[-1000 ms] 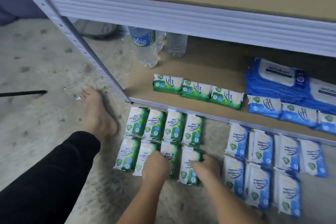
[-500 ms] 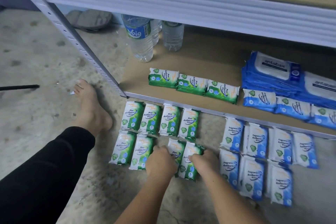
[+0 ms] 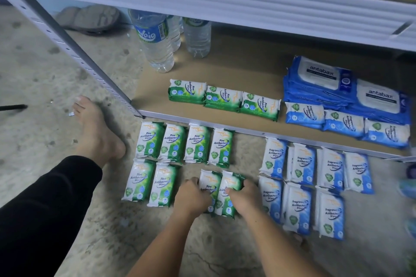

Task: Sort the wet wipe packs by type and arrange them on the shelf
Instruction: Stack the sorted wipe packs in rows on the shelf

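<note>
Several green pine wipe packs (image 3: 173,144) lie in two rows on the concrete floor before the shelf. My left hand (image 3: 193,195) grips one green pack (image 3: 210,183) of the near row, and my right hand (image 3: 242,199) grips the green pack (image 3: 231,184) beside it; the two packs are pressed together. Three green packs (image 3: 224,98) lie in a row on the bottom shelf board (image 3: 236,69). Several blue fragrance-free packs (image 3: 304,164) lie on the floor to the right. Three small blue packs (image 3: 344,120) sit on the shelf in front of large blue antabax packs (image 3: 324,78).
Clear water bottles (image 3: 157,45) stand at the shelf's back left. A grey perforated upright (image 3: 74,51) slants down to the shelf corner. My bare foot (image 3: 96,132) and black-trousered leg (image 3: 40,209) rest on the floor at left. A grey sandal (image 3: 90,18) lies behind.
Both hands have drawn the two green packs together and slightly toward me, leaving a gap to the two left packs of the near row. The view has tilted up a little.
</note>
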The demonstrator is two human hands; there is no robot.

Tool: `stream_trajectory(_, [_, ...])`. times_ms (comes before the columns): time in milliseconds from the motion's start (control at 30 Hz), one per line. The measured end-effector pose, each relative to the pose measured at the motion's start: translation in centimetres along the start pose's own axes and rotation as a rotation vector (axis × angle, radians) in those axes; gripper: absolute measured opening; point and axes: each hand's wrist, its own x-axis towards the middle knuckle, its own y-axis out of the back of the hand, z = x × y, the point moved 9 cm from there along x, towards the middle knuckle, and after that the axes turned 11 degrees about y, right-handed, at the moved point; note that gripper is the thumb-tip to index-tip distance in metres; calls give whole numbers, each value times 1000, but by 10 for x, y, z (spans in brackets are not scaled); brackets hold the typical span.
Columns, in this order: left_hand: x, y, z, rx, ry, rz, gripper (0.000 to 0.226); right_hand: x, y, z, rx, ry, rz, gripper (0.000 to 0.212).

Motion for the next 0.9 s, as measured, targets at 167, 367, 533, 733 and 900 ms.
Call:
stream_trajectory(167, [-3,5,2,-91,5,-65,28,-5,2,-3,27,12,-37,36])
stream_trajectory(367, [-23,18,8,-150,-24,-112,30,-25,19,-14,63,50,-48,36])
stream_trajectory(533, [-53,54,16,-259,-42,-103,31,-59,42,-48,152,135,-35,35])
stream_trajectory(733, [-133,120,48,-420,-163,-8,32,-126,97,-105,267,283,27,39])
stream_trajectory(900, [-224,170,61,-503,-285,58,46,-195,156,-160,388,432,75,43])
